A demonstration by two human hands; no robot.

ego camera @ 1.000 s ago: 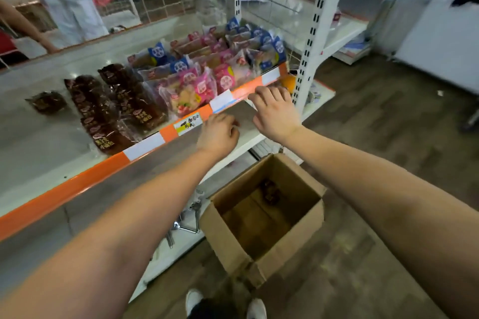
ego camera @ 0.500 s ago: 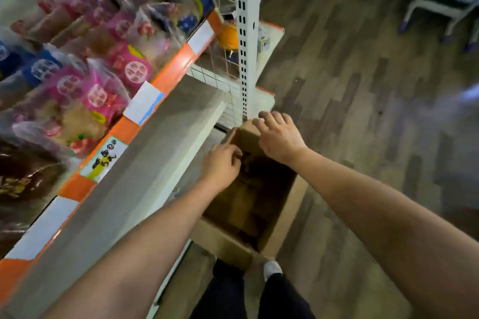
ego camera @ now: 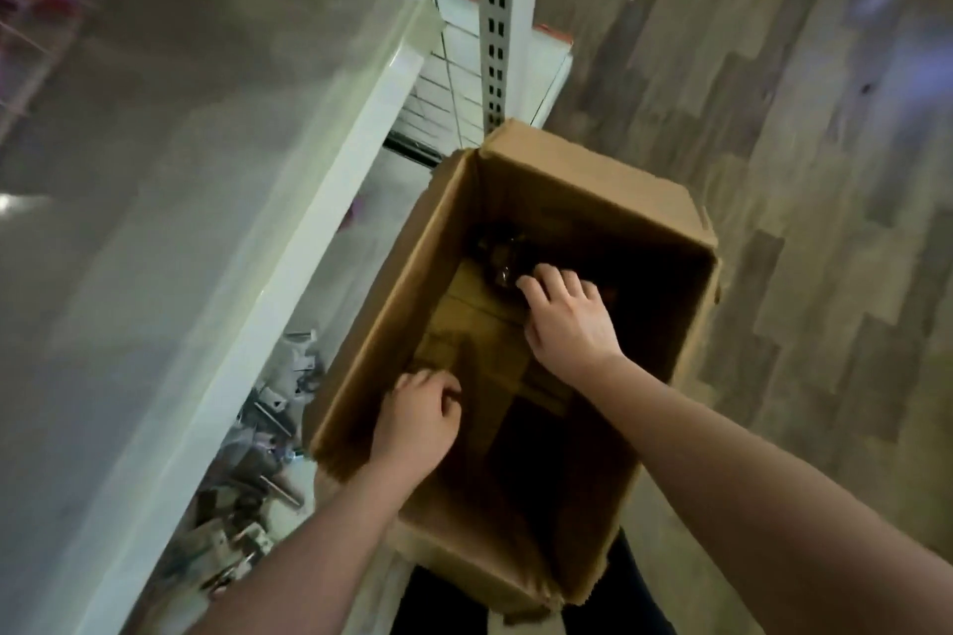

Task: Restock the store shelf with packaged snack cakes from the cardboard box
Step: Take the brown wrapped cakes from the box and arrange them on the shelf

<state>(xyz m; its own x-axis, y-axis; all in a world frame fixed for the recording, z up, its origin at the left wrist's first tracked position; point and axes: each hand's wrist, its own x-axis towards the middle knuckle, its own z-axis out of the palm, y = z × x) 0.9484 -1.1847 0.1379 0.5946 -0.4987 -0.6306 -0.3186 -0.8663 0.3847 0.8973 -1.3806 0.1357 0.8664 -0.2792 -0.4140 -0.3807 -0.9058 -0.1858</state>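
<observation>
An open cardboard box (ego camera: pixel 608 186) stands on the floor beside the shelf unit. Both of my hands are down inside it. My right hand (ego camera: pixel 570 320) reaches to the far end, its fingertips touching a dark packaged snack cake (ego camera: pixel 497 255) lying on the box bottom; whether the fingers have closed on it is unclear. My left hand (ego camera: pixel 420 420) hovers near the box's left wall with fingers curled and nothing visible in it. The rest of the box bottom shows bare cardboard. The stocked shelf of cakes is out of view except for a pink blur at the top left.
A white shelf board (ego camera: pixel 216 201) overhangs on the left. Below it, loose metal brackets (ego camera: pixel 258 495) lie on the lowest shelf. A perforated white upright (ego camera: pixel 497 21) and wire grid stand behind the box. Wood-pattern floor (ego camera: pixel 799 170) spreads to the right.
My view has tilted from the stocked shelf down to the box. Both hands dropped from the shelf edge into the box, and the right hand has reached the dark cake packet.
</observation>
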